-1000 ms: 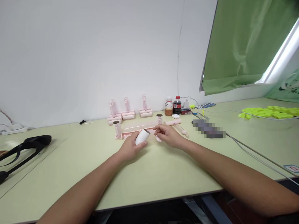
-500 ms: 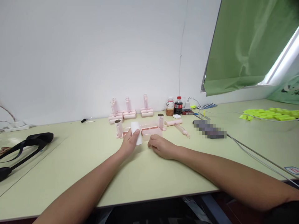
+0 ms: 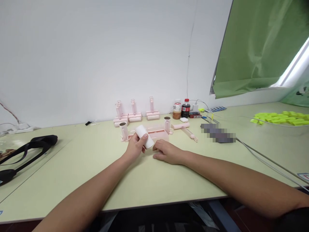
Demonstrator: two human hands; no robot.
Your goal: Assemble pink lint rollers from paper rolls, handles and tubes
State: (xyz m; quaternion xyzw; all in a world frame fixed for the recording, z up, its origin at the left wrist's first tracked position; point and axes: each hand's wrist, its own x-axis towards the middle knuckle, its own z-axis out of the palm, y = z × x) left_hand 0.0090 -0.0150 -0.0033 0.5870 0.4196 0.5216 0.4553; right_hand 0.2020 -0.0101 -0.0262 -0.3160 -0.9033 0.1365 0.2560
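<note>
And the left hand (image 3: 137,143) closes firmly round the white roll (image 3: 143,130) before the pink case (image 3: 161,135), the right (image 3: 166,152) loosely open, empty near the case's right end; likely light, stiffish, best gripped mid-barrel!

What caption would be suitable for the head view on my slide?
Left hand holding a tilted white roll, right hand close by, pink rollers standing near the wall.

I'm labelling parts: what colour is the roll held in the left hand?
White. The roll in the left hand shows best in the head view.
</note>
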